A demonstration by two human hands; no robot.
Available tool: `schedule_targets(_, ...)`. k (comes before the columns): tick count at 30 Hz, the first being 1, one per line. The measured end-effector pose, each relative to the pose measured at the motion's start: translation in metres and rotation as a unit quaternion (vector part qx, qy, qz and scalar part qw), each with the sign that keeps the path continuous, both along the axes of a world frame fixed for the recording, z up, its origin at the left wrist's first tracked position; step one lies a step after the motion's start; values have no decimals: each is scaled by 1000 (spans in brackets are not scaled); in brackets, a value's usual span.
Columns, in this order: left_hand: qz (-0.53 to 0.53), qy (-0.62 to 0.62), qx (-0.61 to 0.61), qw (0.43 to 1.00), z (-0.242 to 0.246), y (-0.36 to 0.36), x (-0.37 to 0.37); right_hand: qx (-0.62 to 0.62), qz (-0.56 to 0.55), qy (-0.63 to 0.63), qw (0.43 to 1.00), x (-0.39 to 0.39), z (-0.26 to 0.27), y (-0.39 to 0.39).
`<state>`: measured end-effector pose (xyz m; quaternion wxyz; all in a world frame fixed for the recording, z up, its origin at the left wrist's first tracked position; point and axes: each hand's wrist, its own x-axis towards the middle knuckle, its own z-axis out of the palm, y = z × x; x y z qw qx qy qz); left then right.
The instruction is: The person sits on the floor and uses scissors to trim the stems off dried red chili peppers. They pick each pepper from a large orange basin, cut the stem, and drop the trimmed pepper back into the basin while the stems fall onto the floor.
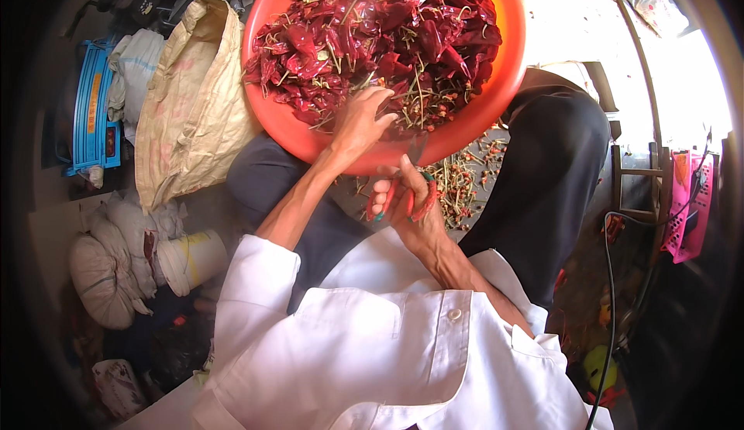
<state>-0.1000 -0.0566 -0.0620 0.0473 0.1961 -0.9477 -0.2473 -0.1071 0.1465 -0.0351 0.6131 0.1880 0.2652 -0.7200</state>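
Note:
A wide orange-red plastic basin (511, 52) stands before me, heaped with dried red chili peppers (372, 29), many with pale stems. Over the near part of the heap, my left hand (366, 117) is bent at the wrist, thumb and fingers apart. I see nothing held in it, though its fingertips may touch the peppers. Just below the basin's near rim, my right hand (410, 194) grips scissors with red and green handles (429, 197). Their dark blades (417, 148) point up towards the basin and look blurred.
Cut stems and red bits (459, 189) litter the floor between my knees. On the left are a tan woven sack (186, 110), a blue plastic case (93, 104), white bundles (104, 279) and a white bucket (192, 261). At right, a black cable (609, 279) hangs near a pink plastic basket (689, 209).

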Motion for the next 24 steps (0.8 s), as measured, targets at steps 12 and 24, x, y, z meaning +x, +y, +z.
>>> schedule_targets(12,-16,-35,33,999,-37,-8,-2,34,38,36,998,-3,1,-1)
schedule_targets(24,187,56,401,895,0,-3,34,92,108,117,983,-7,23,4)
